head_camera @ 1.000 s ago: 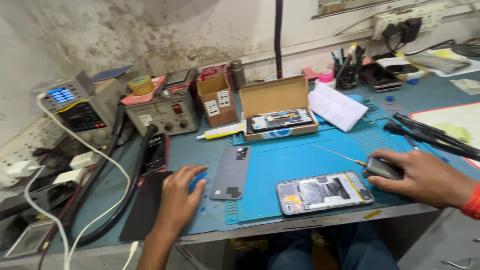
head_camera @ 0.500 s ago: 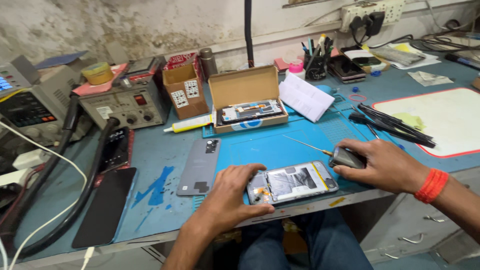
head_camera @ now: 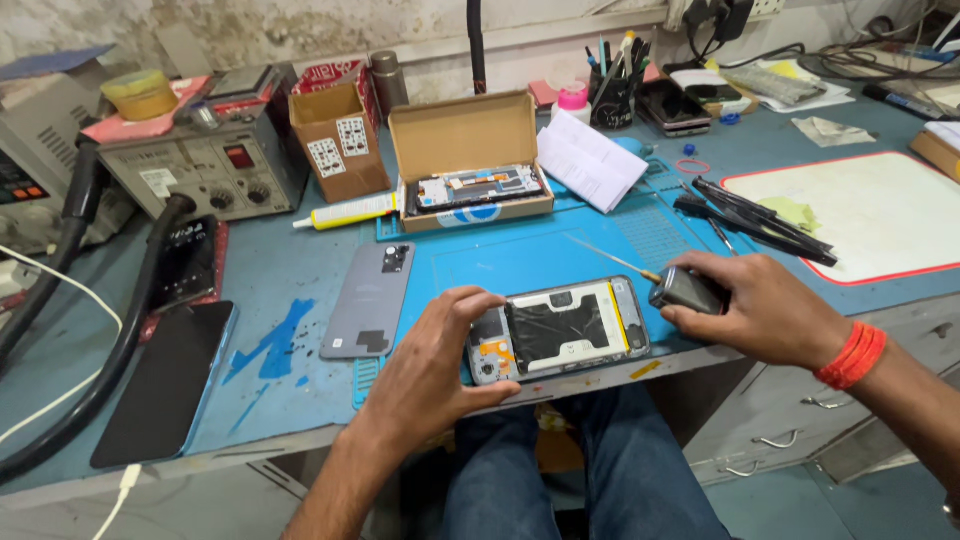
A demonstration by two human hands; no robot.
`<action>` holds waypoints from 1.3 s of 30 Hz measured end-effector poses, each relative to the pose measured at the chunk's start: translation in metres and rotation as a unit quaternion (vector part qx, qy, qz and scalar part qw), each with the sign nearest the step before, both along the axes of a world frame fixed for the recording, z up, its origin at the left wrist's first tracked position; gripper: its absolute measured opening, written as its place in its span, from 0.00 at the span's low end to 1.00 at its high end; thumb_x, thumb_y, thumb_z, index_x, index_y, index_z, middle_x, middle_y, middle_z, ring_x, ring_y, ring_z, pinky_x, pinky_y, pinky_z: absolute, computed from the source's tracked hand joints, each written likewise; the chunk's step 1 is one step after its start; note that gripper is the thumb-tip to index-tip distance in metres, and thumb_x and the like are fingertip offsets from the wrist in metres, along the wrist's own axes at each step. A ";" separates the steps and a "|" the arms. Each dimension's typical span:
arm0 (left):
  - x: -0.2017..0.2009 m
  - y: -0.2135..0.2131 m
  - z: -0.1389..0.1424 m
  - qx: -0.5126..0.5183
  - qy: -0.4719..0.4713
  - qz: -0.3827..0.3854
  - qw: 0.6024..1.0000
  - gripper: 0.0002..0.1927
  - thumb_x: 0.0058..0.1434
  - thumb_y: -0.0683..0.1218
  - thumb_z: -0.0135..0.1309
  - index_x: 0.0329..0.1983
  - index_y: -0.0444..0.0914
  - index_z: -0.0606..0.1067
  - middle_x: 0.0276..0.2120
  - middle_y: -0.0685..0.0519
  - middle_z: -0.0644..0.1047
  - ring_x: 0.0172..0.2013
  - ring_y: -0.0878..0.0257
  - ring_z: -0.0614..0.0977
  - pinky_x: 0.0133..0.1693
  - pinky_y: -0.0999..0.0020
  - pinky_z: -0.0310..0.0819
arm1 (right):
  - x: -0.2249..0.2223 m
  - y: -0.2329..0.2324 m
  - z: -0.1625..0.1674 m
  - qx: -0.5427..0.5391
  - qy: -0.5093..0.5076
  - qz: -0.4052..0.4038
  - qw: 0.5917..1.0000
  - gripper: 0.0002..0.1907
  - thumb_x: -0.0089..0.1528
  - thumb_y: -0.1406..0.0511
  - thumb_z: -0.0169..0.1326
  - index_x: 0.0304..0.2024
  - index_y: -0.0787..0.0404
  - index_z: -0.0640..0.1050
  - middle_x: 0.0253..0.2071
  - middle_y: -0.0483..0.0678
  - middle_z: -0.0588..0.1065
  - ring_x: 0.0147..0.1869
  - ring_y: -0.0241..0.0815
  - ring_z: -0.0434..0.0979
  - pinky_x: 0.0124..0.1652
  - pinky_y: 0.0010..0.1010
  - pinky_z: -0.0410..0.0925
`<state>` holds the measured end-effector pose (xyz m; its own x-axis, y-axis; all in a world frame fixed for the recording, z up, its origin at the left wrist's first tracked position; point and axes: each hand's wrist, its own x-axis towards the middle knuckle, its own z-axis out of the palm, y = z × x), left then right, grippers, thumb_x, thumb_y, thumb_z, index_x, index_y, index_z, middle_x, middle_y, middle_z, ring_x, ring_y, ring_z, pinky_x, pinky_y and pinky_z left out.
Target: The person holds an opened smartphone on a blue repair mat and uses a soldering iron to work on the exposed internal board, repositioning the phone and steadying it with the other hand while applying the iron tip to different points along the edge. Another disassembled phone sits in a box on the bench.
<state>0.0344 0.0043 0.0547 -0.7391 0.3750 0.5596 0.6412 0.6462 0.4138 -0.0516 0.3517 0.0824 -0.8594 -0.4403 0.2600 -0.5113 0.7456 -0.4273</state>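
Opened phone (head_camera: 560, 330) lies flat near desk (head_camera: 270, 270) front edge, long axis left-right, camera end leftward, left hand (head_camera: 432, 365) gripping that end, right hand (head_camera: 765, 308) closed around screwdriver (head_camera: 680, 288).

Mat (head_camera: 560, 250): blue. On it, opened phone (head_camera: 557, 330): black and white inside, yellow strip. Left of mat, back cover (head_camera: 368, 300): grey.

A grey back cover (head_camera: 368, 299) lies left of centre on the bench, with a dark phone (head_camera: 163, 383) near the front left edge. An open cardboard box (head_camera: 468, 160) and a glue tube (head_camera: 346, 212) sit further back, a power supply (head_camera: 205, 160) toward the back left corner, and a white mat (head_camera: 860, 212) at the right edge.
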 end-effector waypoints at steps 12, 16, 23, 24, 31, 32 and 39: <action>-0.001 0.001 -0.002 -0.010 0.013 -0.001 1.000 0.47 0.45 0.53 0.74 0.65 0.40 0.60 0.60 0.44 0.69 0.59 0.44 0.73 0.57 0.52 0.71 | -0.003 0.001 -0.004 0.032 0.033 -0.020 0.999 0.29 0.53 0.47 0.63 0.48 0.58 0.81 0.31 0.57 0.82 0.33 0.54 0.85 0.35 0.40 0.75; 0.000 0.000 -0.004 -0.005 0.011 0.003 1.000 0.49 0.46 0.53 0.74 0.67 0.41 0.59 0.61 0.43 0.69 0.59 0.42 0.73 0.57 0.51 0.72 | -0.003 0.002 -0.006 0.037 0.038 -0.026 0.998 0.28 0.53 0.47 0.64 0.48 0.57 0.81 0.31 0.57 0.82 0.33 0.55 0.84 0.35 0.41 0.75; 0.001 -0.002 -0.005 0.027 0.012 -0.021 0.999 0.57 0.45 0.50 0.75 0.73 0.43 0.52 0.63 0.40 0.67 0.62 0.41 0.72 0.61 0.52 0.71 | -0.006 0.004 -0.012 0.032 0.033 -0.038 0.998 0.29 0.53 0.47 0.65 0.48 0.57 0.81 0.32 0.56 0.82 0.34 0.53 0.85 0.35 0.39 0.75; 0.001 -0.002 -0.005 0.030 0.015 -0.024 0.999 0.57 0.45 0.49 0.75 0.73 0.43 0.52 0.63 0.40 0.67 0.62 0.41 0.72 0.61 0.52 0.71 | -0.006 0.005 -0.011 0.034 0.033 -0.037 0.998 0.29 0.53 0.48 0.65 0.48 0.57 0.81 0.32 0.56 0.83 0.34 0.53 0.85 0.35 0.39 0.75; 0.002 -0.001 -0.002 0.038 -0.008 -0.022 0.999 0.58 0.46 0.49 0.75 0.74 0.44 0.52 0.62 0.40 0.68 0.61 0.41 0.73 0.59 0.53 0.72 | 0.013 -0.003 0.006 0.065 0.008 -0.080 0.995 0.28 0.53 0.49 0.64 0.50 0.57 0.81 0.25 0.59 0.80 0.27 0.57 0.82 0.31 0.43 0.73; 0.002 -0.002 -0.002 0.036 -0.001 -0.020 0.999 0.57 0.46 0.49 0.75 0.74 0.43 0.52 0.62 0.40 0.68 0.61 0.41 0.73 0.60 0.53 0.72 | 0.020 -0.005 0.009 0.090 0.016 -0.090 0.992 0.28 0.54 0.48 0.63 0.50 0.57 0.81 0.24 0.59 0.79 0.27 0.57 0.81 0.32 0.43 0.72; 0.003 -0.001 -0.005 0.026 0.020 -0.017 0.999 0.57 0.45 0.50 0.75 0.74 0.43 0.53 0.61 0.41 0.68 0.59 0.41 0.74 0.58 0.53 0.73 | 0.074 -0.036 0.020 0.155 -0.150 -0.175 0.961 0.27 0.59 0.45 0.59 0.45 0.60 0.81 0.19 0.62 0.77 0.28 0.61 0.81 0.33 0.47 0.71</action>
